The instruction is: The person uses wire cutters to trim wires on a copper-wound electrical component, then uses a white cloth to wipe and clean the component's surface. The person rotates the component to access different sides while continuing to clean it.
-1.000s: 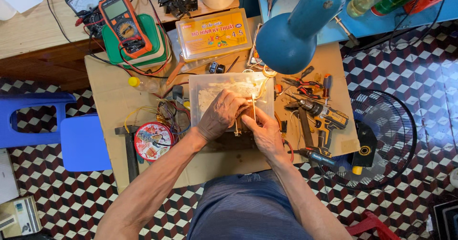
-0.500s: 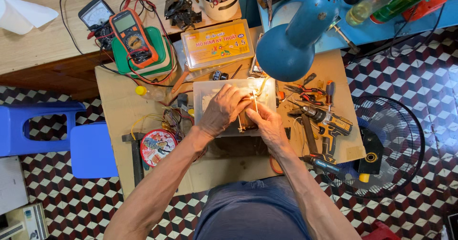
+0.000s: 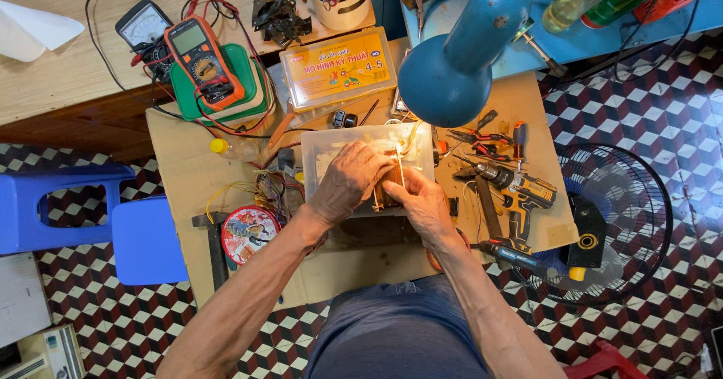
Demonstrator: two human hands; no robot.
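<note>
Clear plastic tray (image 3: 331,153) below the blue lamp (image 3: 452,70): left hand (image 3: 350,181) and right hand (image 3: 423,204) both grip a small brown wound part (image 3: 388,187) above it.

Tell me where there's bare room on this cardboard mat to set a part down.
Bare cardboard lies left of the clear tray, between yellow-capped bottle and round tin. Right side is crowded: pliers, drill.

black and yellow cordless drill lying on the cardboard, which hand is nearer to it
Right. The right hand sits just left of the black and yellow cordless drill; the left hand is further left, over the clear plastic tray.
</note>
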